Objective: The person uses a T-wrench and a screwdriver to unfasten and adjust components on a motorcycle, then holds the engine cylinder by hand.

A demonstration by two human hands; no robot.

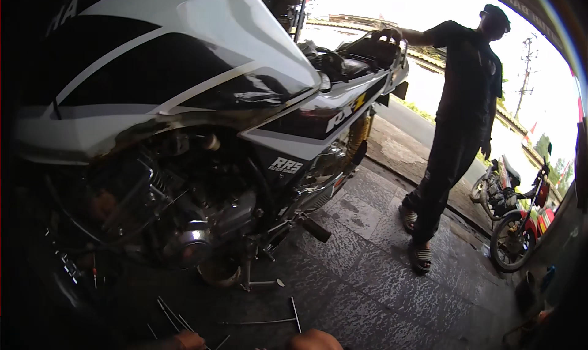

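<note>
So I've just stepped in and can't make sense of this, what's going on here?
A person is crouched by a white and black motorcycle, close to its engine. Only the tops of the left hand and right hand show at the lower edge, near thin metal rods lying on the floor. Another person stands at the rear, one hand on the motorcycle's tail.

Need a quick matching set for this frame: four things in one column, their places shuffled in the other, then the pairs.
Things:
1. white and black motorcycle
2. standing person
3. red motorcycle
4. thin metal rods

Places:
A. on the stone floor near the lower edge
B. far right, behind the standing person
C. fills the left and centre
D. right of centre, one hand on the bike's rear

Pairs: 1-C, 2-D, 3-B, 4-A
</note>
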